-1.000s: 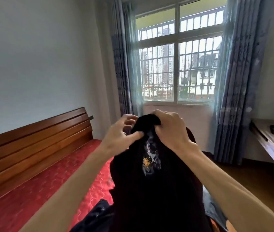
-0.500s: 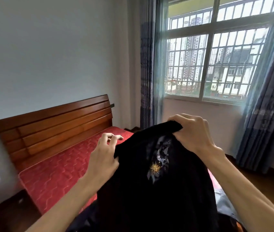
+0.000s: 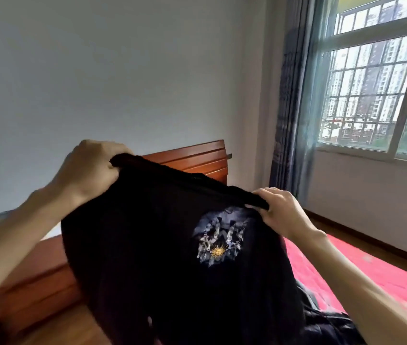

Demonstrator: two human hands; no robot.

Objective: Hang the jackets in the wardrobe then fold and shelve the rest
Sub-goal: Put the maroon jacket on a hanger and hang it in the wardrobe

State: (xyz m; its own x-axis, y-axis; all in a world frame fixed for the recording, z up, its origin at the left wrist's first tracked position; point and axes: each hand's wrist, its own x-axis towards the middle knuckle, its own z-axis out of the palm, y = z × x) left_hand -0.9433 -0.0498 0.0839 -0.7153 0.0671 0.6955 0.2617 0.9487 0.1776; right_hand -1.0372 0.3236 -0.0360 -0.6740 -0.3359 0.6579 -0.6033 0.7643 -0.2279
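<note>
The left hand (image 3: 90,168) is raised in front of the wooden headboard (image 3: 197,158), its fingers curled tight round one end of the top edge of a black top (image 3: 147,257); the top hangs from that fist in the air, not yet folded or shelved. The edge runs taut, sloping down to the right; below it a pale print with a small gold sun (image 3: 218,242) faces the camera. The right hand (image 3: 284,215) sits lower, its fingers and thumb pinched on the other end of the same edge. Past it lies the red bed (image 3: 371,275), with more dark clothes (image 3: 326,322) heaped at its near side; beyond stand the blue curtain (image 3: 289,120) and the barred window (image 3: 371,100).

This looks like a soft top to fold rather than a jacket to hang, and the step seems to be spreading it out; to do it well, level both hands so the edge is straight; slide each grip out to a shoulder seam; give one light shake to drop the creases; then lay it print-down on the bed, clear of the heap, before folding.
</note>
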